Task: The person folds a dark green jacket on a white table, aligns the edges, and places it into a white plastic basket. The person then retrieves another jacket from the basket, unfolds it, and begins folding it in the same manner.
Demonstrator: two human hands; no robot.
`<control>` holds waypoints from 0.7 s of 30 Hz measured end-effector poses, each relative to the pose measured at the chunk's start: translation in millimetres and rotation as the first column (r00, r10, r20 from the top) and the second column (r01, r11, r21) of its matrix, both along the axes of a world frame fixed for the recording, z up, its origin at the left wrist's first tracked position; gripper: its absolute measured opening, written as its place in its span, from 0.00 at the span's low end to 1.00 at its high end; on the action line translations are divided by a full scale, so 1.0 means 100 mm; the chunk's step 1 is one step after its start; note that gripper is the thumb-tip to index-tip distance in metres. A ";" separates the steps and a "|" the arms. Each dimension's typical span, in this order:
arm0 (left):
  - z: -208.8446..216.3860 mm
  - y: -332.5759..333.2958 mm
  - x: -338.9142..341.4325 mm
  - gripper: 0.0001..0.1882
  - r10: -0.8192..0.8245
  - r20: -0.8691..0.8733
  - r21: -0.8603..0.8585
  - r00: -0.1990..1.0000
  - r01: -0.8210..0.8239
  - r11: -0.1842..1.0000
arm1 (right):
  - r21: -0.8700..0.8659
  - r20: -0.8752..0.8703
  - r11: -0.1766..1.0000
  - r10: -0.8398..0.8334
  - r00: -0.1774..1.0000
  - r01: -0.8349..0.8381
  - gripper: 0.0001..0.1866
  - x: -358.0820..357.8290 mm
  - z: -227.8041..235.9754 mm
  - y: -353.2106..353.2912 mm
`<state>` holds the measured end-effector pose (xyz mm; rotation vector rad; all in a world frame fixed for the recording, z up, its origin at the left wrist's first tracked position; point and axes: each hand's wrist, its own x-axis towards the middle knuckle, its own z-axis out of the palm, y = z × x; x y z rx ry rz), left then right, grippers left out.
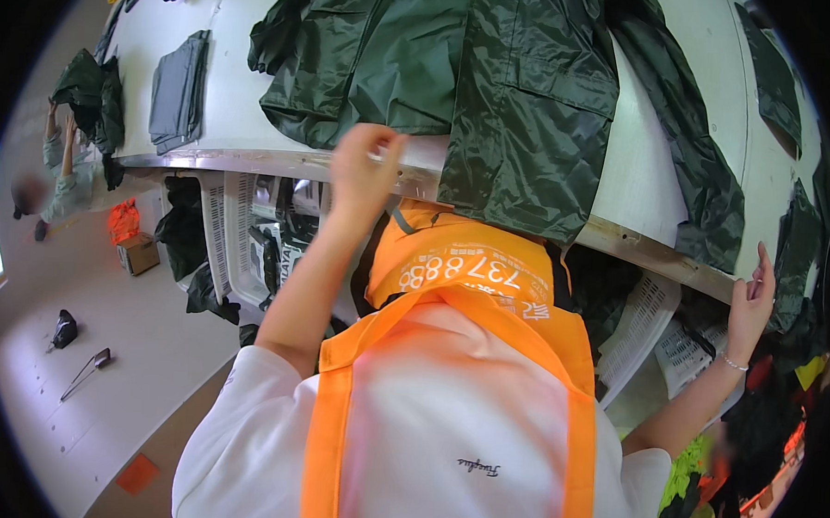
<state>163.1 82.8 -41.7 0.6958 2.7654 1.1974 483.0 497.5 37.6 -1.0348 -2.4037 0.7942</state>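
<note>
A dark green, shiny jacket (532, 125) lies spread on the white table in front of me, its front parted and one panel hanging over the near edge. Just above its lower left hem is my left hand (365, 173), fingers loosely curled and apart, slightly blurred, with nothing visible in them. Off to the right, my right hand (752, 306) is beside the cuff of the jacket's right-hand sleeve (693, 151). Its fingers point up and away, and I see nothing in it.
Folded dark garments (179, 91) lie on the table (229, 66) to the left. White plastic baskets (241, 224) with packaged goods stand beneath. Another person (62, 183) handles a dark garment at far left. A cardboard box (138, 253) sits on the floor; more clothing is piled at right.
</note>
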 end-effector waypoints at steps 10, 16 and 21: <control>-0.40 0.30 0.17 0.14 -0.281 0.916 0.218 0.285 0.236 0.947 | -0.317 -0.032 0.869 0.390 0.920 -0.380 0.13 -1.53 -0.69 -2.54; -0.03 0.65 -0.01 0.19 -0.435 0.889 0.418 0.145 0.133 0.899 | -0.585 -0.108 0.808 0.012 0.994 -0.073 0.07 -1.50 -0.84 -2.50; 0.08 0.64 -0.10 0.19 -0.496 0.833 0.460 0.244 0.192 0.867 | -0.899 -0.228 0.436 -0.385 0.895 -0.041 0.10 -1.49 -0.70 -2.31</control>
